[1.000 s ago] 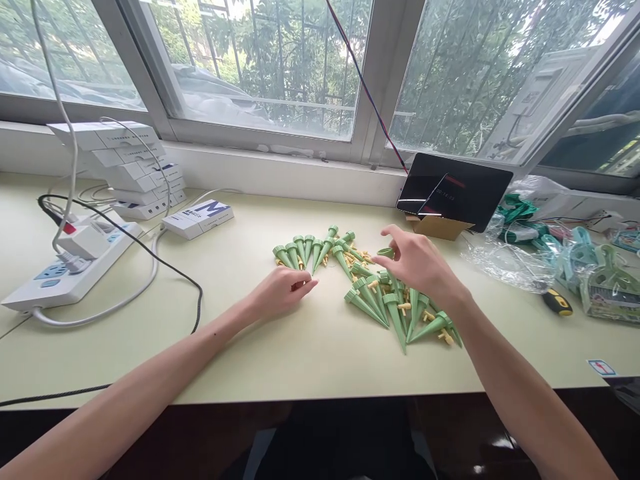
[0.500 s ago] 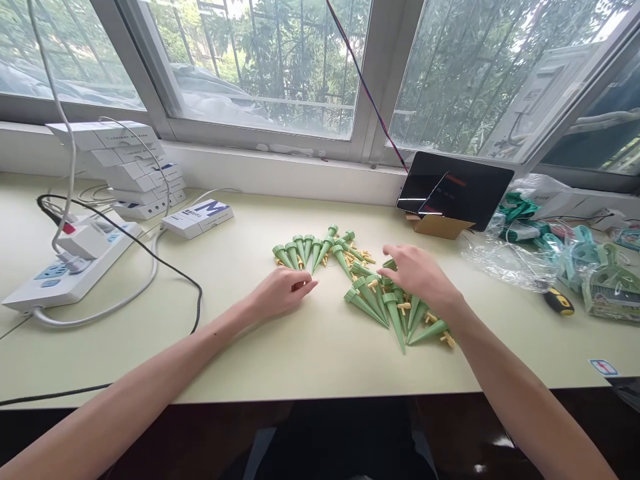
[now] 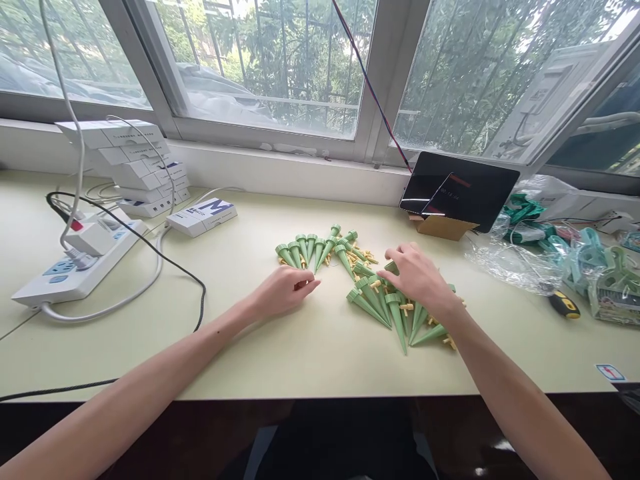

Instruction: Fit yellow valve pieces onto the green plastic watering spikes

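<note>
Several green cone-shaped spikes [image 3: 306,247] lie in a neat fanned row at the middle of the pale table [image 3: 310,347], their points toward me. My left hand [image 3: 283,295] rests at those points with its fingers pressed together; what they pinch is hidden. To the right is a loose pile of green spikes with yellow fittings [image 3: 397,313]. My right hand [image 3: 417,277] lies on top of this pile, fingers curled down around a green spike [image 3: 393,268] at the pile's far edge.
A white power strip [image 3: 75,267] with plugs and a black cable [image 3: 200,293] lies at the left. Stacked white boxes [image 3: 130,167] stand behind it. A dark tablet [image 3: 460,190] leans on a cardboard box [image 3: 440,227]. Plastic bags of green parts [image 3: 590,267] and a yellow-black tool [image 3: 565,305] lie right.
My right hand has come down from above the pile and toward me, settling on the spikes. My left hand has stayed in place. The camera view has shifted slightly.
</note>
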Demonstrator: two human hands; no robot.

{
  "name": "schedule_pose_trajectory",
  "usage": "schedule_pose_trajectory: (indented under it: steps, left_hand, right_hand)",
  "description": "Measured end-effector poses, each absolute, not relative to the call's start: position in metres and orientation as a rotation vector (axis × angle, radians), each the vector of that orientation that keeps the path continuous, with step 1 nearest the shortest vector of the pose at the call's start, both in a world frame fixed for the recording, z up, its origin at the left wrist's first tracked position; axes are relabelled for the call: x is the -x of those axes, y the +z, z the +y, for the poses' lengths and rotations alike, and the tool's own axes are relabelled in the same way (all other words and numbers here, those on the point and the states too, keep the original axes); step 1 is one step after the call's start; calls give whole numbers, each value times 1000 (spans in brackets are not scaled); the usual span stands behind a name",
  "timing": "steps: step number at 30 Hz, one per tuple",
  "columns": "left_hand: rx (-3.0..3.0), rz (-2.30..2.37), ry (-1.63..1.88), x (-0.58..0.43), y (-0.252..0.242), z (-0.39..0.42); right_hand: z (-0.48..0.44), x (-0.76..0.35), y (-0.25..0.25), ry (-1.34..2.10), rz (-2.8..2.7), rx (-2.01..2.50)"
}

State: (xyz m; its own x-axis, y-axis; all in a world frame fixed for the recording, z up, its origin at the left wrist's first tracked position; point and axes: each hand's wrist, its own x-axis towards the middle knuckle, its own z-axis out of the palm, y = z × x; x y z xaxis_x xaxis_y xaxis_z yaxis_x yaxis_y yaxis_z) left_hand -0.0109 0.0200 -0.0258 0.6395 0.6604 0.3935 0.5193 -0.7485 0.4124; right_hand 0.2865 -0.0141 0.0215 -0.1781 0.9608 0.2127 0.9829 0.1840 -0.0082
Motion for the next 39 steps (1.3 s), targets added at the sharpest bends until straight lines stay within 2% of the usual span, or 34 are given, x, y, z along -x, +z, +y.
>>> schedule_pose_trajectory:
  steps: [8, 15, 31, 39]
  left_hand:
    - [-2597, 959, 784, 11, -25, 20]
    - [-2593, 967, 789, 10, -26, 20]
    - [-2617, 958, 796, 10, -26, 19]
    - [-2615, 955, 792, 9, -24, 18]
  right_hand:
    - [-28, -271, 23, -301, -2218, 1614]
    - [-46, -232, 7, -203, -2553, 1206]
    - [-37, -235, -4, -237, -2678, 1334]
    - [-28, -243, 12, 0, -2467, 1331]
